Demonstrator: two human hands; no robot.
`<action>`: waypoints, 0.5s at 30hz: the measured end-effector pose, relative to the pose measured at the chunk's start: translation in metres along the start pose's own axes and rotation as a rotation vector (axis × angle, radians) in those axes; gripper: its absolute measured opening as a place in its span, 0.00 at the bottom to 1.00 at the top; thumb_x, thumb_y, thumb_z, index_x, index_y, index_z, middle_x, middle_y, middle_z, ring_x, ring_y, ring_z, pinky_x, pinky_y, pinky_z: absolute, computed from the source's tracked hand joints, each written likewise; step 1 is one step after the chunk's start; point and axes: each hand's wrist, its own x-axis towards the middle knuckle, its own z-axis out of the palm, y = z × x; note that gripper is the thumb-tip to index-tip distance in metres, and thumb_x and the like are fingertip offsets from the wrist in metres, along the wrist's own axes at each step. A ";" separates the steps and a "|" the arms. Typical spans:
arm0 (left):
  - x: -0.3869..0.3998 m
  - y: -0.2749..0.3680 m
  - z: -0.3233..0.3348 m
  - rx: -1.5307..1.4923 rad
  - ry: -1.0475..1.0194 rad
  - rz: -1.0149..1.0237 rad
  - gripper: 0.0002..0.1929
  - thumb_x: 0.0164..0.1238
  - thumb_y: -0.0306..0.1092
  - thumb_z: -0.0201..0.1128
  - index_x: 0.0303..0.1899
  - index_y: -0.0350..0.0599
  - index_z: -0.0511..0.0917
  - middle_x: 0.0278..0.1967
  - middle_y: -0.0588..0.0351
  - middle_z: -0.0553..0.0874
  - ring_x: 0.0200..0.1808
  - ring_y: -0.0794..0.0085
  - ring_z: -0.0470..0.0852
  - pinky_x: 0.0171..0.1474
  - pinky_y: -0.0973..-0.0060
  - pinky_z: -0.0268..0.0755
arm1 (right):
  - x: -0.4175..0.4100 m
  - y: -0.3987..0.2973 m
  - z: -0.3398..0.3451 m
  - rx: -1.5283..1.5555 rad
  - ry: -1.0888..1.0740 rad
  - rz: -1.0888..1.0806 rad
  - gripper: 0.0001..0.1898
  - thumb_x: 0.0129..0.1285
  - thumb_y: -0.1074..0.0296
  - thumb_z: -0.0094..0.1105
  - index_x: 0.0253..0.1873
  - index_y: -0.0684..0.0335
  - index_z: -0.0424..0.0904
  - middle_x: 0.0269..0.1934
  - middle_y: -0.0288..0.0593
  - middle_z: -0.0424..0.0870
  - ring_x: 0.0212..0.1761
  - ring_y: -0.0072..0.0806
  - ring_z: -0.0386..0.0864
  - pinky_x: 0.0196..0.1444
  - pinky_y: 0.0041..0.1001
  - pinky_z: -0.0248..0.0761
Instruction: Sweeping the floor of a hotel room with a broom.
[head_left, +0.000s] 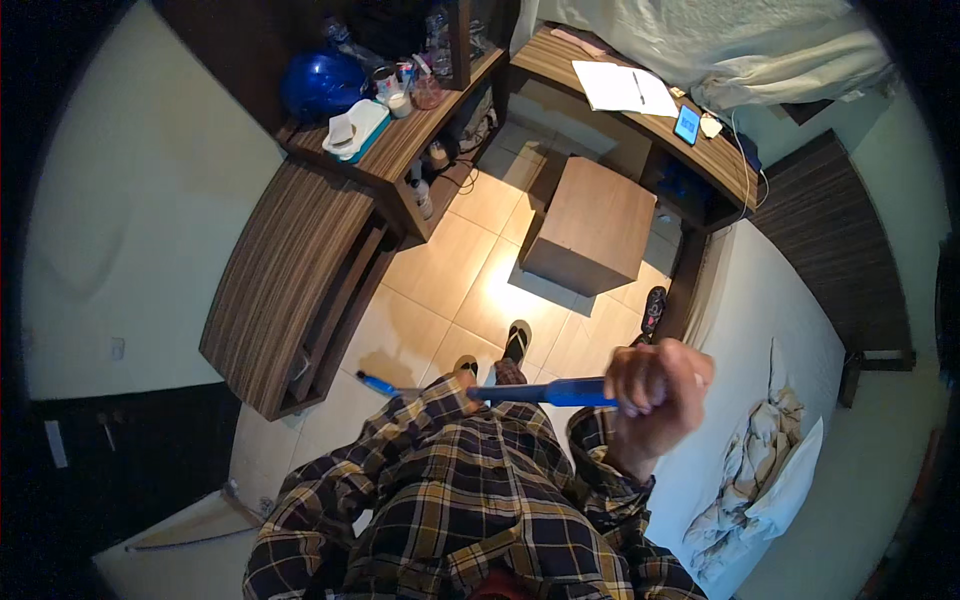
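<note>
My right hand (660, 390) is closed in a fist around the blue grip of a pole-like handle (581, 391). From that grip a darker, narrower shaft runs left, roughly level, across the front of my plaid shirt. At the shaft's other end my left hand (471, 388) is wrapped on it, largely covered by its sleeve. Beyond the left sleeve shows a blue piece with a black tip (379, 384). It lines up with the shaft, but whether it belongs to the same pole I cannot tell.
A wooden box-like stool (592, 225) stands on the tiled floor ahead. Behind it, a desk (540, 56) bears an open notebook (622, 88) and a phone (686, 125). Shelving with a blue helmet (322, 84) and a low cabinet (289, 262) are left; a bed (757, 315) is right.
</note>
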 end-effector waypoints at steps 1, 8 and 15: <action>0.022 0.011 -0.016 0.150 0.021 0.141 0.08 0.54 0.35 0.57 0.21 0.46 0.80 0.17 0.57 0.81 0.16 0.71 0.77 0.18 0.70 0.65 | 0.008 -0.010 -0.006 -0.022 -0.021 -0.052 0.21 0.62 0.66 0.45 0.13 0.58 0.57 0.07 0.35 0.56 0.07 0.21 0.52 0.13 0.24 0.57; 0.158 0.118 -0.112 -0.054 0.187 0.082 0.18 0.58 0.43 0.59 0.12 0.48 0.75 0.09 0.55 0.72 0.13 0.73 0.69 0.19 0.71 0.61 | 0.025 -0.078 -0.038 -0.138 -0.200 -0.467 0.22 0.62 0.62 0.46 0.13 0.55 0.58 0.07 0.35 0.64 0.06 0.24 0.60 0.11 0.27 0.59; 0.255 0.091 -0.149 -0.212 0.574 0.331 0.18 0.56 0.40 0.57 0.11 0.42 0.73 0.10 0.49 0.72 0.12 0.63 0.70 0.19 0.66 0.61 | 0.062 -0.035 -0.035 -0.337 -0.581 -0.519 0.17 0.48 0.77 0.51 0.12 0.63 0.55 0.08 0.39 0.58 0.06 0.31 0.55 0.12 0.26 0.52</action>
